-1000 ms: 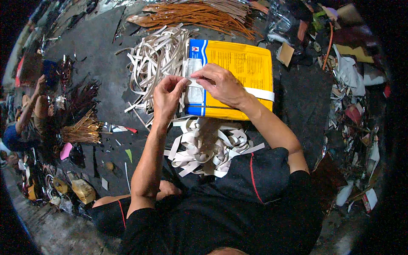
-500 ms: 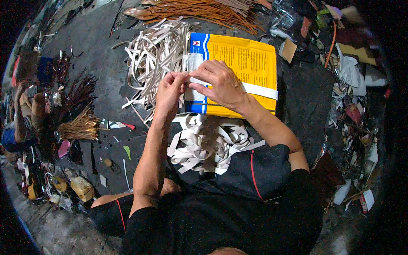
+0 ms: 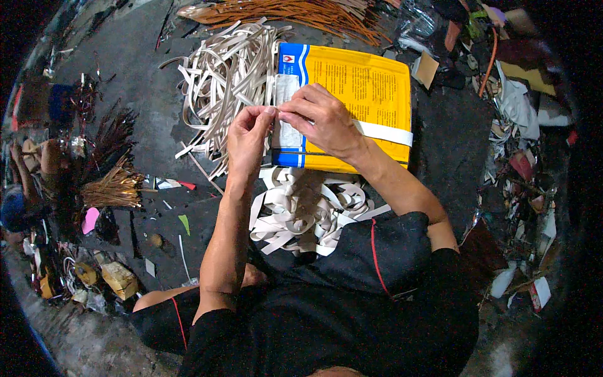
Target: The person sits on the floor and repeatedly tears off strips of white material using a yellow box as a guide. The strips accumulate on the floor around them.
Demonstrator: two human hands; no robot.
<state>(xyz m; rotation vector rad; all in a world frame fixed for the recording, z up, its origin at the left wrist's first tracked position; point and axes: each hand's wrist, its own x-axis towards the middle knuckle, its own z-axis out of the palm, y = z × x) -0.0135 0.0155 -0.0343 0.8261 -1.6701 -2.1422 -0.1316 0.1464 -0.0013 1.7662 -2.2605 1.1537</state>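
A flat yellow and blue panel [image 3: 361, 75], printed on its face, lies in front of me with a pale, worn patch [image 3: 287, 88] near its left end. Across it runs a white strip [image 3: 383, 131], which passes beneath my right wrist. Over the patch, my left hand [image 3: 246, 139] pinches with thumb and forefinger. My right hand [image 3: 322, 124] meets it there, fingers also pinched together. The strip's end seems to sit between the two sets of fingertips, though they mostly cover it.
A heap of narrow whitish strips [image 3: 217, 94] lies left of the panel. Wider white strips [image 3: 308, 213] pile up between the panel and my lap. Brown strips [image 3: 301, 16] spread along the far side. Scraps [image 3: 521, 163] litter the right, and a brown bundle [image 3: 116, 185] lies left.
My left hand's fingers have straightened somewhat and its fingertips have shifted slightly left. The right hand stays close by, still pinching. The whole view has shifted a little.
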